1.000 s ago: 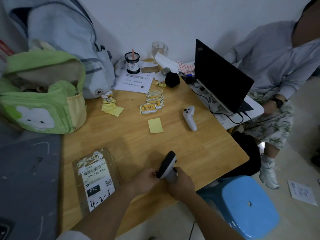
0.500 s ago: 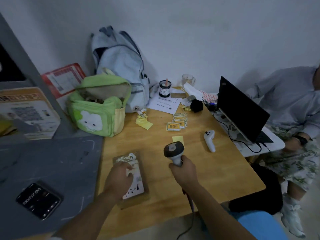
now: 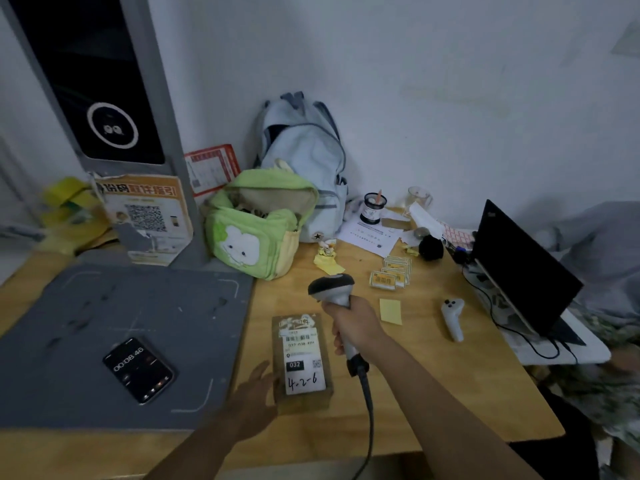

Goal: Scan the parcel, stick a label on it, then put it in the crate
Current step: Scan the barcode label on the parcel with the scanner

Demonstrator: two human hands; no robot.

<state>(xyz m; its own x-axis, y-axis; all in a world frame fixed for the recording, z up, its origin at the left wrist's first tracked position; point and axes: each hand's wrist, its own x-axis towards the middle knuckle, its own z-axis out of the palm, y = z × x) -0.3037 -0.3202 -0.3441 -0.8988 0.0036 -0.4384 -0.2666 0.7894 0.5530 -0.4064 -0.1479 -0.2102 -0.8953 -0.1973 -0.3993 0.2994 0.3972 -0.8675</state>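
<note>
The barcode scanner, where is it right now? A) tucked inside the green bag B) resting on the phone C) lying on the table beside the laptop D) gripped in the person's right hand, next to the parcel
D: the right hand is wrapped around the handle of the barcode scanner, holding it just right of the parcel on the table, while the open left hand sits at the parcel's left edge.

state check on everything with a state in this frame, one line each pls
parcel: flat on table, label side up
scanner: held upright, head above the parcel's far end
right hand: closed on scanner handle
left hand: open, at the parcel's left edge
phone: screen lit, reads 00:08:46
green bag: open
laptop: lid open, screen faces away
yellow labels: loose on table, unused
</note>
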